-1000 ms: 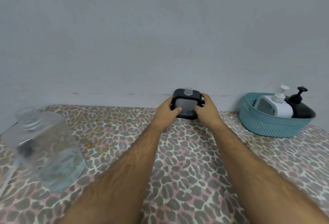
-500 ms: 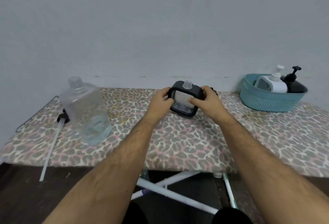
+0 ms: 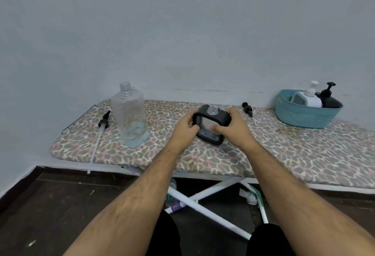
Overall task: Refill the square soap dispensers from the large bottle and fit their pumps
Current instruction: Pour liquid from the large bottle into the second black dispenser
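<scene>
A black square dispenser with an open clear neck and no pump sits tilted over the middle of the board. My left hand grips its left side and my right hand grips its right side. The large clear bottle stands uncapped to the left with a little liquid at the bottom. Its long pump lies beside it, the tube hanging over the board's edge. A small black pump lies just behind my right hand.
The leopard-print ironing board stands against a pale wall. A teal basket at the far right holds a white dispenser and a black dispenser, both with pumps. White crossed legs and dark floor lie below.
The view has pulled back and down, so the whole board and floor show. Both hands have drawn the black dispenser nearer and tilted it. The small black pump behind it has come into sight.
</scene>
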The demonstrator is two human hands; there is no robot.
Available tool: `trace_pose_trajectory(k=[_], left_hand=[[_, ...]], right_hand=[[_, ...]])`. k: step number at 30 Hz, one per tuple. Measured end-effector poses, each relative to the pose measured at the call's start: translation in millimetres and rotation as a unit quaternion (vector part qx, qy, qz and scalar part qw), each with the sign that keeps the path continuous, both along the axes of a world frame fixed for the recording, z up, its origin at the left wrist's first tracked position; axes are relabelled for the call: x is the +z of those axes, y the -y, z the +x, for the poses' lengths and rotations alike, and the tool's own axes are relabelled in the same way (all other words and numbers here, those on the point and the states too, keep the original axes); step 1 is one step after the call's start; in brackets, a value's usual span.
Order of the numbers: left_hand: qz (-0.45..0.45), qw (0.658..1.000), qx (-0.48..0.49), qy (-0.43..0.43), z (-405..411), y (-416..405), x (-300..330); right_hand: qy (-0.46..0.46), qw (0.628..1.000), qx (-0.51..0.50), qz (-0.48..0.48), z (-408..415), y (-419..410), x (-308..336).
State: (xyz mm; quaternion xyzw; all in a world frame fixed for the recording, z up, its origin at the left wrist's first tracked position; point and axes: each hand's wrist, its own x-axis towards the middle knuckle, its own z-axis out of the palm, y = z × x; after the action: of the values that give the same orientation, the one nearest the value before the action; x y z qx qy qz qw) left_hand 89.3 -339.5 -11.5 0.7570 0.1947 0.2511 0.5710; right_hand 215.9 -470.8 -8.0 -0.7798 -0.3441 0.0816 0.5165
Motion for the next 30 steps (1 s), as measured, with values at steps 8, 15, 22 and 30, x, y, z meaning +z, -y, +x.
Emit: trace_pose_trajectory(k=[8, 15, 22, 30], left_hand=[[-0.012, 0.999, 0.011, -0.028, -6, -4, -11], [0.007, 0.998, 0.053, -0.016, -24, -10, -19], [0.1, 0.964, 0.233, 0.084, -61, -3, -10], [0.18, 0.854, 0.471, 0.126, -111, -35, 9]], right_hand=[[-0.008, 1.0, -0.022, 0.01, -6, 1, -12], [0.003, 0.999, -0.031, 0.009, -9, -2, -15], [0.015, 0.999, -0.046, 0.008, -16, -4, -16], [0.039, 0.997, -0.065, -0.005, -32, -21, -20]])
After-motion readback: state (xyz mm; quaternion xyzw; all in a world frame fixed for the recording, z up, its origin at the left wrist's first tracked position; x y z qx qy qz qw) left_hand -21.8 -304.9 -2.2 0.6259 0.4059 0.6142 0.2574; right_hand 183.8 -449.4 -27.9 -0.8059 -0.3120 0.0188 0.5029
